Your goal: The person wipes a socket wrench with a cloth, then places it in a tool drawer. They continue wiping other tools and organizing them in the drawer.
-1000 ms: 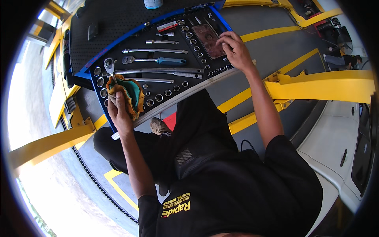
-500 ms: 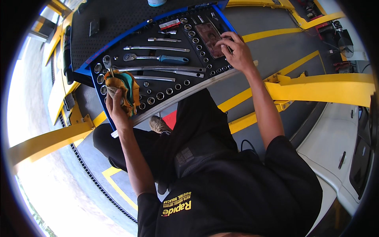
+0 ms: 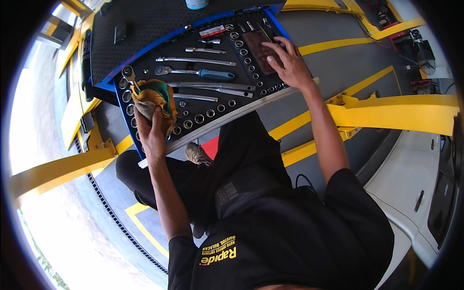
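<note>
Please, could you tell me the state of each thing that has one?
Drawer, pulled open.
Left hand, closed around the cloth.
Cloth, bunched up.
Metal ratchet, held with the cloth, head uncovered.
Blue-handled ratchet, lying in the drawer.
Phone, lying flat; whether lit, unclear.
Right hand, open over the phone.

Black-lined drawer (image 3: 166,50) (blue-edged) with sockets (image 3: 199,119), ratchet (image 3: 215,74), phone (image 3: 256,48).

1. Ratchet (image 3: 128,72) handle: mostly hidden in orange-teal cloth (image 3: 167,95); some L hand (image 3: 153,137) fingertips hidden too.
2. Long bars (image 3: 220,87): L ends covered by cloth.
3. Phone-like slab (image 3: 255,48): near R part under R hand (image 3: 291,66); screen too dim, fingertip contact unclear.
4. Can (image 3: 196,4), far: cut off by pic edge.
5. White car (image 3: 403,166), R: cut off by dark rim.
6. Smallest sockets (image 3: 271,89), near R: too tiny, can't tell sizes.
</note>
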The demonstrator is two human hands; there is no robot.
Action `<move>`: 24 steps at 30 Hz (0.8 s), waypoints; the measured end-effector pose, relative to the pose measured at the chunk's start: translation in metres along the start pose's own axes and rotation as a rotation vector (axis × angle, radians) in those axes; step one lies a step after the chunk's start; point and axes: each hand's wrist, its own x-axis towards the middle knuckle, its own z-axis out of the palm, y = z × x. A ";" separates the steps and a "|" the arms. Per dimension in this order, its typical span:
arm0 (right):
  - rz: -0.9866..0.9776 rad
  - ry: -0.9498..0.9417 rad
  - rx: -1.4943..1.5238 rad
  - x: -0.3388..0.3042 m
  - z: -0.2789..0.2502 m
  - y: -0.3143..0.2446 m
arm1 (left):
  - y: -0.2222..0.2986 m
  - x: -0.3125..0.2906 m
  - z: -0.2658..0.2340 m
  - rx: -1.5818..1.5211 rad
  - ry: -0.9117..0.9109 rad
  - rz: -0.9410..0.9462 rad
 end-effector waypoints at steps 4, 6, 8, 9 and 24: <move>-0.019 -0.024 -0.035 0.002 0.002 0.000 | -0.004 0.003 0.000 -0.013 0.074 0.040; -0.035 -0.013 -0.034 0.001 0.001 -0.001 | -0.005 0.003 0.001 0.001 0.055 0.043; -0.044 -0.029 -0.051 0.000 0.000 -0.002 | -0.005 0.002 0.001 0.002 0.022 0.035; -0.045 -0.050 -0.070 0.001 0.000 -0.002 | -0.005 0.001 0.001 -0.004 -0.001 0.028; 0.020 0.005 -0.066 0.001 0.001 -0.004 | -0.006 0.000 -0.005 -0.038 -0.043 -0.055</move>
